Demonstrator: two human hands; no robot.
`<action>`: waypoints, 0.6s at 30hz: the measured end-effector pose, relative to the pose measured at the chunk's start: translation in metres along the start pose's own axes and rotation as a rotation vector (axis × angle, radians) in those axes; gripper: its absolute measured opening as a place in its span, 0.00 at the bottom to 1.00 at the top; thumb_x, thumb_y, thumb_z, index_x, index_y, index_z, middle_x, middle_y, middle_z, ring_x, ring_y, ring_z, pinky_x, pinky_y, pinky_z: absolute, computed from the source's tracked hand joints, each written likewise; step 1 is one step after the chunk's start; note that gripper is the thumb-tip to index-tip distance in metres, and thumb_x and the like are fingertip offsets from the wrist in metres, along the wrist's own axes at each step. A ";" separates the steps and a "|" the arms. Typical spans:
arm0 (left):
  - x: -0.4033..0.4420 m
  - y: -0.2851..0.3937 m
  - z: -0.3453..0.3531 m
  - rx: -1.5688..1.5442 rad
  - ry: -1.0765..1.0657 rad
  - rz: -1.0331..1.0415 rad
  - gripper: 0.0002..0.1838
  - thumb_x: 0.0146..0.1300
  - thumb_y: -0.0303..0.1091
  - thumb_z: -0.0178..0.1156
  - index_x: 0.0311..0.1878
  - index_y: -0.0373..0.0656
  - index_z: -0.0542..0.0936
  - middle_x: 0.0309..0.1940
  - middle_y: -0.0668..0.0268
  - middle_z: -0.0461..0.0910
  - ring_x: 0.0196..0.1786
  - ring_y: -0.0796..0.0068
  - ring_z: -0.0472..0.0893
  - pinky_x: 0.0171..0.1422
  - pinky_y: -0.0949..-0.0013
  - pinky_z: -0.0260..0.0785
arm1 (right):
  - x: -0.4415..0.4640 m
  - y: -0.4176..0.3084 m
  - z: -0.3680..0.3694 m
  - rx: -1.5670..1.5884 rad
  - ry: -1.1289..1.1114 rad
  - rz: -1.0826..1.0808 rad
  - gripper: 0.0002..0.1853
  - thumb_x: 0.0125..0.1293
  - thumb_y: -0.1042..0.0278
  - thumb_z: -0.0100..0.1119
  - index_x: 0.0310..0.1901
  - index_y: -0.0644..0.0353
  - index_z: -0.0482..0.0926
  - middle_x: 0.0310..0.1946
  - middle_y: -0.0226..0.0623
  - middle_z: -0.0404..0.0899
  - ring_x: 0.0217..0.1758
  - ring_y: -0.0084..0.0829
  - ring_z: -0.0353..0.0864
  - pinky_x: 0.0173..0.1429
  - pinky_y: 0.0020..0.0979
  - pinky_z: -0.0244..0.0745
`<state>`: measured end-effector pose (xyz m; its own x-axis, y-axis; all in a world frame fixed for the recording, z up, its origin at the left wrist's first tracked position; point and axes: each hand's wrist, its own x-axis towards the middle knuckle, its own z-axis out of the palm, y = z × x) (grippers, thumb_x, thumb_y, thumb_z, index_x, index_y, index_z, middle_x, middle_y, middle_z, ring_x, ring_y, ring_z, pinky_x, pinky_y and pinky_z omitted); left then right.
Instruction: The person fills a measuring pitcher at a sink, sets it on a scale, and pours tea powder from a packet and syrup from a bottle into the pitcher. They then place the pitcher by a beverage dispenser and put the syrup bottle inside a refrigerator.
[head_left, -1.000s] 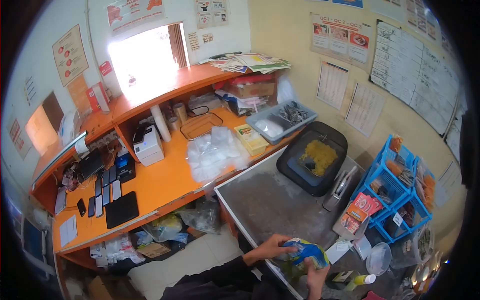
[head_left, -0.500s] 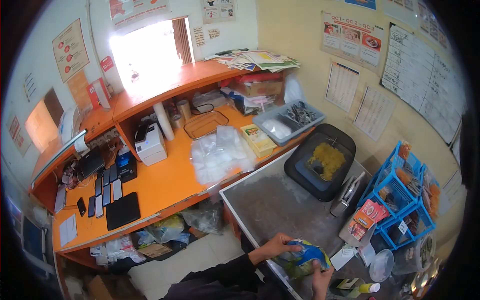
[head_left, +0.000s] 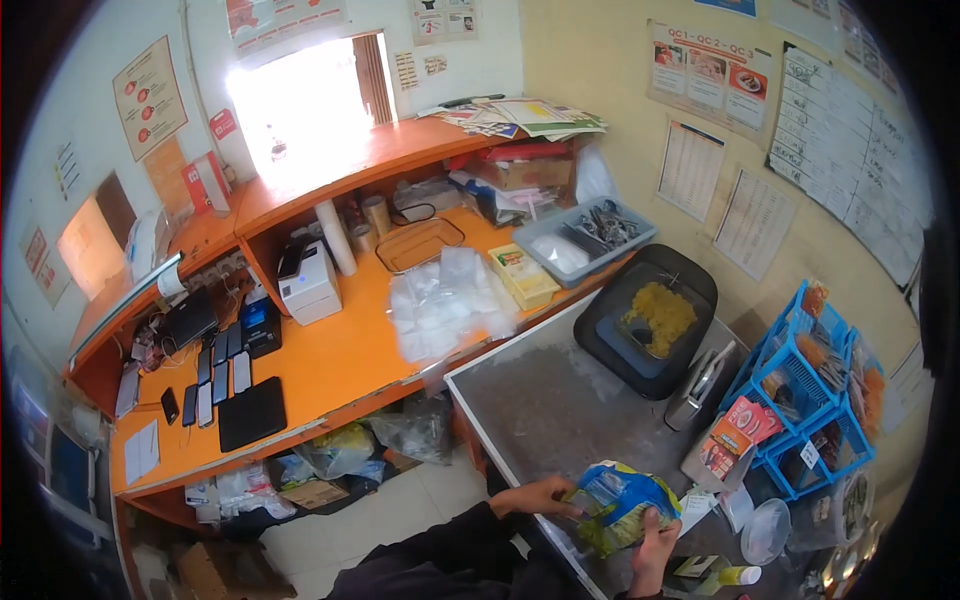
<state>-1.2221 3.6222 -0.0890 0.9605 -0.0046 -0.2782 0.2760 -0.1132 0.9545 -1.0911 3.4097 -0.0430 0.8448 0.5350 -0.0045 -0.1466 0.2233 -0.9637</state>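
Observation:
Between my hands is a blue and yellow-green plastic packet [head_left: 622, 503], crinkled and tilted, above the front part of the dark metal table [head_left: 525, 400]. My left hand [head_left: 535, 497] pinches its left edge, where the plastic looks clear. On the right side my right hand [head_left: 655, 548] grips the packet, its thumb lying over the front. The packet's contents cannot be made out. Close to my right hand lie a small white card [head_left: 695, 508] and a bottle with a yellow cap [head_left: 738, 576].
A black tray with yellow food [head_left: 660, 318] stands at the back of the metal table. Blue baskets [head_left: 800, 400] hold small packets on the right. Clear plastic bags [head_left: 450, 300], phones [head_left: 220, 370] and a white printer [head_left: 308, 285] sit on the orange counter.
The packet has been turned and raised slightly, showing more of its blue and yellow front. My left hand has shifted a little left and down along its edge.

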 end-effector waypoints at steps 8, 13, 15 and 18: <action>-0.033 0.004 0.011 -0.453 0.299 0.129 0.20 0.63 0.39 0.63 0.54 0.36 0.77 0.49 0.65 0.80 0.50 0.79 0.75 0.57 0.73 0.66 | -0.004 0.033 0.006 -0.469 -0.567 0.150 0.21 0.59 0.63 0.68 0.48 0.69 0.75 0.41 0.40 0.80 0.37 0.29 0.80 0.37 0.28 0.77; -0.042 -0.025 0.022 -0.264 0.331 0.115 0.21 0.63 0.39 0.63 0.55 0.37 0.76 0.49 0.64 0.80 0.50 0.78 0.76 0.55 0.72 0.68 | -0.011 0.037 0.018 -0.083 -0.520 0.454 0.16 0.63 0.72 0.61 0.49 0.73 0.74 0.41 0.46 0.80 0.37 0.34 0.83 0.38 0.33 0.84; -0.048 -0.040 0.020 -0.234 0.314 0.098 0.22 0.63 0.39 0.63 0.56 0.37 0.76 0.49 0.63 0.80 0.49 0.77 0.77 0.54 0.72 0.70 | -0.010 0.044 0.016 -0.061 -0.577 0.534 0.16 0.64 0.72 0.59 0.50 0.74 0.73 0.41 0.47 0.80 0.38 0.35 0.83 0.39 0.35 0.84; -0.071 -0.014 0.015 -0.168 0.296 0.069 0.23 0.63 0.40 0.63 0.57 0.36 0.75 0.50 0.62 0.80 0.48 0.76 0.78 0.52 0.72 0.71 | -0.007 0.043 0.016 -0.025 -0.626 0.650 0.16 0.65 0.70 0.58 0.50 0.73 0.74 0.42 0.47 0.80 0.39 0.36 0.83 0.39 0.35 0.84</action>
<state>-1.2947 3.6094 -0.0846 0.9392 0.2843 -0.1924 0.1882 0.0422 0.9812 -1.1117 3.4288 -0.0798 0.1635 0.8968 -0.4111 -0.4798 -0.2918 -0.8274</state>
